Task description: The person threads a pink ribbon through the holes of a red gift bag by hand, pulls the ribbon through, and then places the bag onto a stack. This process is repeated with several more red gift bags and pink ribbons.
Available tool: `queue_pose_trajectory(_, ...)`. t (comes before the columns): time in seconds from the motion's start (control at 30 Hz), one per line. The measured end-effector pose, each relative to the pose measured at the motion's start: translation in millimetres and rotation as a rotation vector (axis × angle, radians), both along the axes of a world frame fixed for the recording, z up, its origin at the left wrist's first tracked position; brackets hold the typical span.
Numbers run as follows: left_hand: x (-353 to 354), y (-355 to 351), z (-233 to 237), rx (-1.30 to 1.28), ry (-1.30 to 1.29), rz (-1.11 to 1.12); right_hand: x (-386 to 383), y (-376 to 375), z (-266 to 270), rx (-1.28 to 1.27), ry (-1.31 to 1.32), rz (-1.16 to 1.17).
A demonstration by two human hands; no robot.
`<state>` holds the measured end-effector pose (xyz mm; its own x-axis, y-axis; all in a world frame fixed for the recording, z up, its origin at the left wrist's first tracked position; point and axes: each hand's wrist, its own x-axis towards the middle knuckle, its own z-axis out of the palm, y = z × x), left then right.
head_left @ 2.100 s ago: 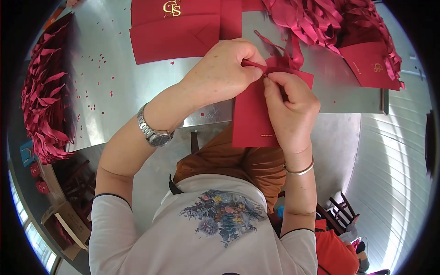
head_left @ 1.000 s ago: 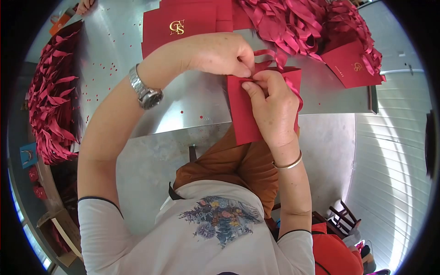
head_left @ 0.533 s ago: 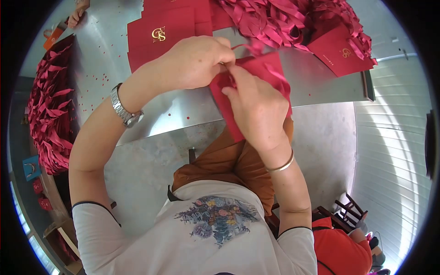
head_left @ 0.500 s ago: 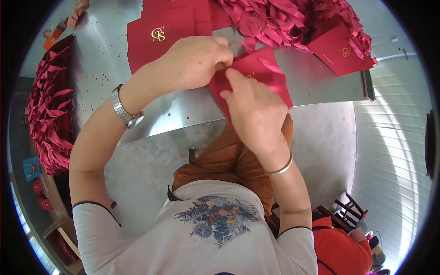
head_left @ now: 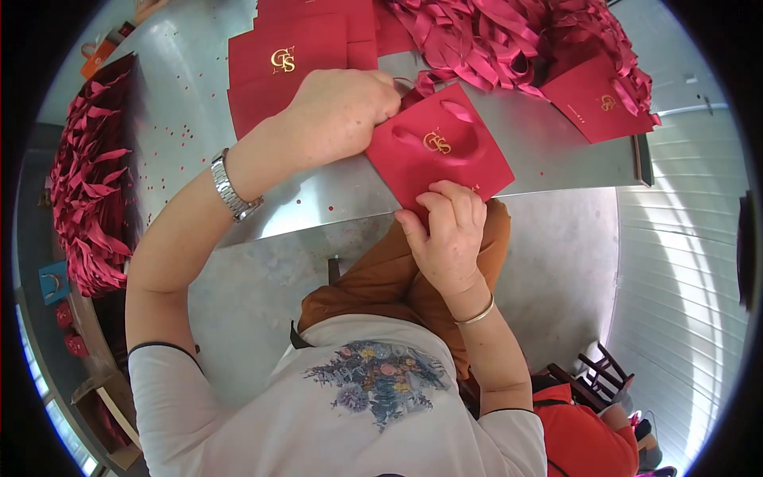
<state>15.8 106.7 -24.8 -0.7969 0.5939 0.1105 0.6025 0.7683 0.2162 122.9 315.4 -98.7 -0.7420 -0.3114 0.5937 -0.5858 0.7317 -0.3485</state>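
A red paper gift bag (head_left: 445, 171) with gold lettering and pink-red ribbon handles (head_left: 409, 137) lies tilted at the table's front edge. My left hand (head_left: 350, 107), with a watch on its wrist, is closed at the bag's upper left corner; its fingertips are mostly hidden. Close by those fingers runs a piece of red ribbon (head_left: 425, 82). At the bag's lower edge my right hand (head_left: 451, 230) grips with curled fingers on the front and the thumb at the edge.
Flat red bags (head_left: 298, 48) lie in a stack behind my left hand. A heap of ribboned bags (head_left: 485, 40) sits at the back, and another bag (head_left: 600, 99) is at the right. More ribboned bags (head_left: 89, 183) stand along the left. Red dots litter the metal table (head_left: 183, 87). A person in red (head_left: 584, 433) is behind me, right.
My right hand has moved from the bag's top down to its lower edge, uncovering the gold lettering and handles. My left hand stays near the upper left corner.
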Motion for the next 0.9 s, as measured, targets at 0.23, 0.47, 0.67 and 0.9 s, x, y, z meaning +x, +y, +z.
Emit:
queue_pose_trajectory(0.23, -25, -41, 11, -0.09, 0.406, 0.364, 0, 0, 1, -0.035, -0.002, -0.002)
queue_pose_trajectory(0.47, -25, -6, 7, 0.237, 0.509, 0.03, 0, -1, -5, -0.03, 0.025, -0.017)
queue_pose_trajectory(0.67, -45, 21, -15, -0.011, 0.359, -0.053, -2, -1, -4, -0.017, 0.039, -0.017)
queue_pose_trajectory(0.9, -56, 24, -10, -0.182, 0.468, 0.15, -2, 0, -3, -0.03, 0.032, -0.008)
